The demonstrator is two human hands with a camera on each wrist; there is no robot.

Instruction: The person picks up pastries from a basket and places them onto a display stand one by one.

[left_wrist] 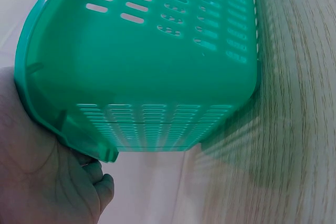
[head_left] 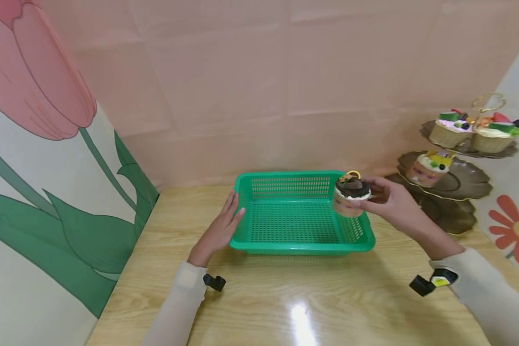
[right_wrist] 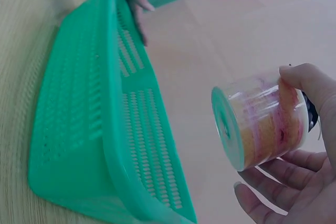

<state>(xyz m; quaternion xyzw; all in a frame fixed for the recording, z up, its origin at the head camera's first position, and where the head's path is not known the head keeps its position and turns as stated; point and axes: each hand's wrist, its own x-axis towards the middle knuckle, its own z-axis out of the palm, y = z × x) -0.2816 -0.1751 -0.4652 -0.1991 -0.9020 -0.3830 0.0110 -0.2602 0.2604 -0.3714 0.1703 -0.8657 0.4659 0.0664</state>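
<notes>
My right hand point(head_left: 393, 202) pinches a cake cup point(head_left: 350, 205) between thumb and fingers, above the right end of a green plastic basket point(head_left: 302, 246). Dark topping and white cream crown the cup. Its clear wall shows sponge and pink layers in the right wrist view, where the cup point(right_wrist: 262, 121) is tilted with its base toward the basket point(right_wrist: 79, 108). At the basket's left end, my left hand point(head_left: 220, 226) rests against the rim with its fingers extended. The left wrist view shows that hand point(left_wrist: 42, 177) touching the basket's rim from outside.
A tiered brown stand point(head_left: 467, 178) with a gold handle is at the right. On its top tier are two decorated cupcakes point(head_left: 451, 130); another cake cup point(head_left: 428, 170) sits on its middle tier. The basket stands on a wooden table point(head_left: 242, 298) before a pink backdrop point(head_left: 225, 86).
</notes>
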